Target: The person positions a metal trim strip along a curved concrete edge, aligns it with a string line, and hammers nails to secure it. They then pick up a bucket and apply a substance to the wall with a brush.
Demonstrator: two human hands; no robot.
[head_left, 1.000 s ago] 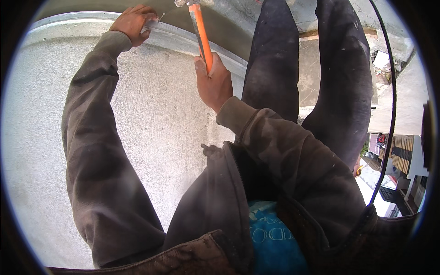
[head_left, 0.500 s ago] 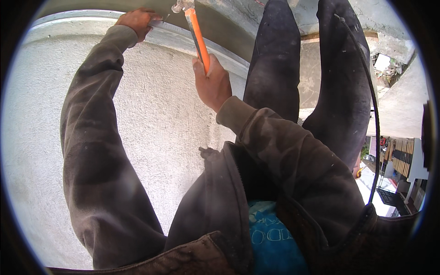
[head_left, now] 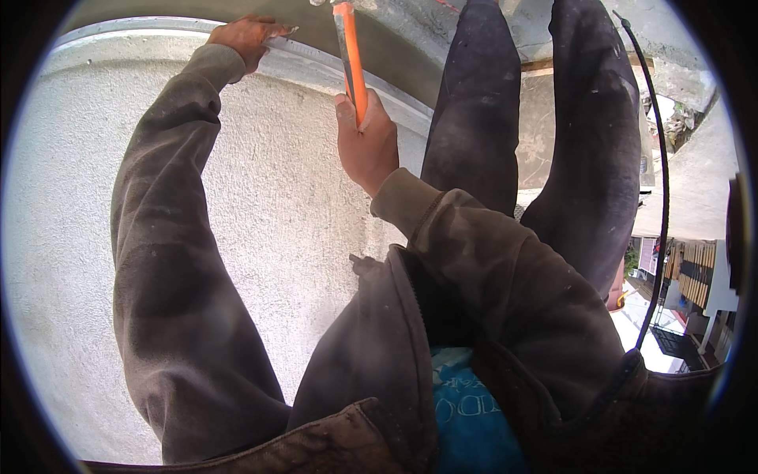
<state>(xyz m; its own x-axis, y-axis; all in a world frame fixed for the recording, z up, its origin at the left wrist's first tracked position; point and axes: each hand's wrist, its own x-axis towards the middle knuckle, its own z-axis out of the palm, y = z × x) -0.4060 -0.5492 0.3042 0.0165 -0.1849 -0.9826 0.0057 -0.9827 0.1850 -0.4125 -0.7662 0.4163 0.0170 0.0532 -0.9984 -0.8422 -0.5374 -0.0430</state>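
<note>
My right hand (head_left: 369,141) is closed round the orange handle of a hammer (head_left: 353,59), held upright over the far edge of the wall. Its head is partly cut off by the top of the picture. Off to the left, my left hand (head_left: 246,39) rests at a pale straight strip (head_left: 312,54) along that edge, its fingers drawn together. A tiny light speck shows at its fingertips; what they pinch is too small to make out. Below both hands spreads a rough whitish plastered surface (head_left: 268,174).
My legs in dark trousers (head_left: 474,103) stretch away on the right over concrete. A black cord (head_left: 662,182) hangs beside them. Rubble (head_left: 681,122) lies farther right, and a slatted wooden structure (head_left: 695,272) stands far below. A smooth grey-brown surface (head_left: 158,12) lies beyond the strip.
The hammer has shifted slightly right and up, so less of its head shows. My left hand has slid a little right along the strip. The cord's upper end has swung right.
</note>
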